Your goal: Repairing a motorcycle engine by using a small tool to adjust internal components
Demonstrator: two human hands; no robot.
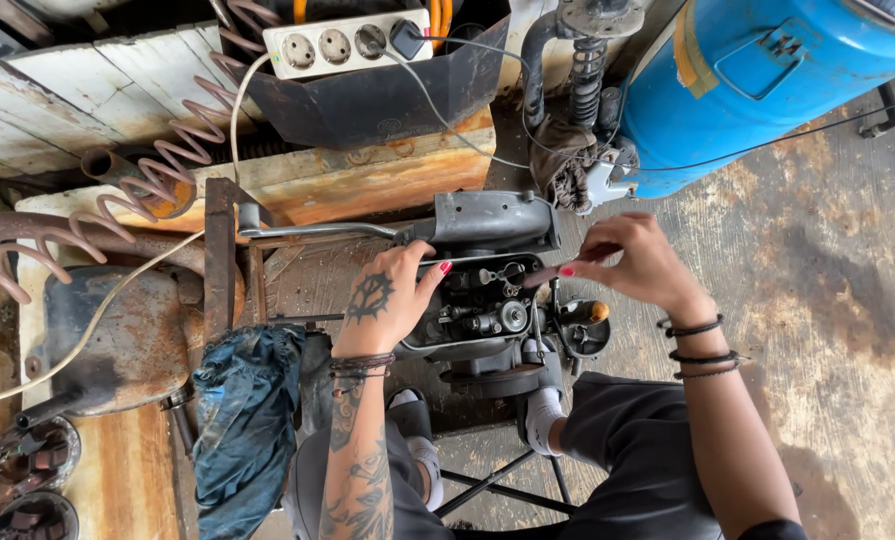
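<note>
Tattooed left hand (pixel 385 300) grips greasy metal engine (pixel 487 310); right hand (pixel 639 262) pinches thin tool (pixel 542 277).

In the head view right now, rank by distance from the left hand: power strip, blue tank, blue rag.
From the left hand:
1. Blue rag, lower left, beside the forearm.
2. Power strip, straight up at the top.
3. Blue tank, far upper right.

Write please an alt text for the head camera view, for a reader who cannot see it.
Seen from above, a seated person's left hand steadies a greasy small engine part clamped in a vise, while the right hand pinches a thin tool over it. Around them: a blue tank, a white power strip and a blue rag.
</note>
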